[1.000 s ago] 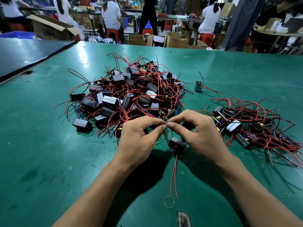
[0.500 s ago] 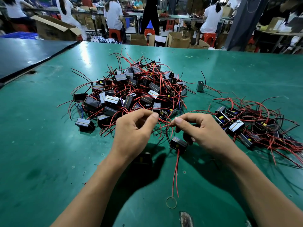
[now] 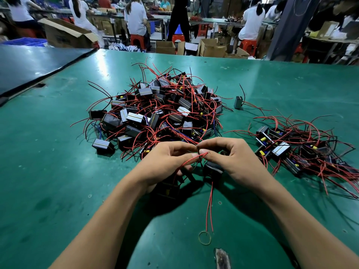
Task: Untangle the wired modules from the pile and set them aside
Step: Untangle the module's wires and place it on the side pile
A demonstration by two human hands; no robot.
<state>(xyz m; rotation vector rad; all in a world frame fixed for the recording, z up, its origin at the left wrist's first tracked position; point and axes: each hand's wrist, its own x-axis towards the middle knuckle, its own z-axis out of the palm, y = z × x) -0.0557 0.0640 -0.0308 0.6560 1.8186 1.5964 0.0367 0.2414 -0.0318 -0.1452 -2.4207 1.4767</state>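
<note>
Our left hand (image 3: pixel 165 165) and right hand (image 3: pixel 236 161) both pinch red wires (image 3: pixel 186 162), just in front of the pile (image 3: pixel 161 113). A black module (image 3: pixel 212 170) sits under the right hand. We tease the crossed wires apart slowly, no yanking; the sorted heap (image 3: pixel 301 150) is right of the pile.

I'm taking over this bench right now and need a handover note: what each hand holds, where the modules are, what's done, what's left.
left hand: pinches red leads at its fingertips.
right hand: pinches the same leads; a black module sits just below it.
main pile: tangled, mid green table.
set-aside group: on the right, with a lone module between the two heaps.
Done: a smaller batch is separated.
Left: free this module, lay it to the right, then work through the main pile.
</note>
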